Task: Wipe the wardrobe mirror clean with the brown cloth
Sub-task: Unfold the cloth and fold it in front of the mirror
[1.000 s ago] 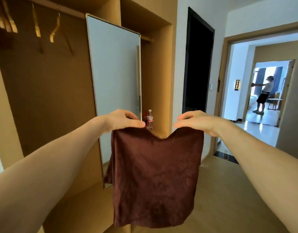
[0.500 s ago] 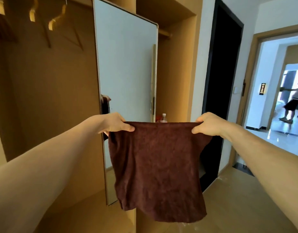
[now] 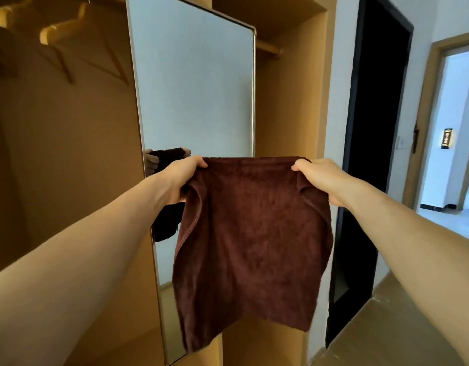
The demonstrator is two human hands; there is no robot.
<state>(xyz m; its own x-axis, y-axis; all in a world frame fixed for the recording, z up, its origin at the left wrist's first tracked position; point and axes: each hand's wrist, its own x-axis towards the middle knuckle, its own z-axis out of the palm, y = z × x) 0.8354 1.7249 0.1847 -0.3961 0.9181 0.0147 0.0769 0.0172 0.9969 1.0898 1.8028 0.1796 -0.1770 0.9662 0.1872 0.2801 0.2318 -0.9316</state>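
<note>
The brown cloth (image 3: 252, 233) hangs spread out in front of me, held by its two top corners. My left hand (image 3: 182, 178) grips the left corner and my right hand (image 3: 320, 178) grips the right one. Behind the cloth stands the tall wardrobe mirror (image 3: 193, 85) in a thin metal frame, set at an angle inside the wooden wardrobe. The cloth hangs in front of the mirror's lower right part, apart from the glass. A dark reflection of the cloth and a hand shows at the mirror's left edge.
Wooden hangers (image 3: 61, 35) hang on the rail at the upper left. A wardrobe panel (image 3: 289, 107) stands right of the mirror. A dark doorway (image 3: 373, 128) and a bright open door (image 3: 460, 128) lie to the right. Wooden floor (image 3: 386, 326) runs below.
I have come closer to the mirror, which now fills more of the view. The cloth is pulled taut between my hands and raised level with the mirror's lower half.
</note>
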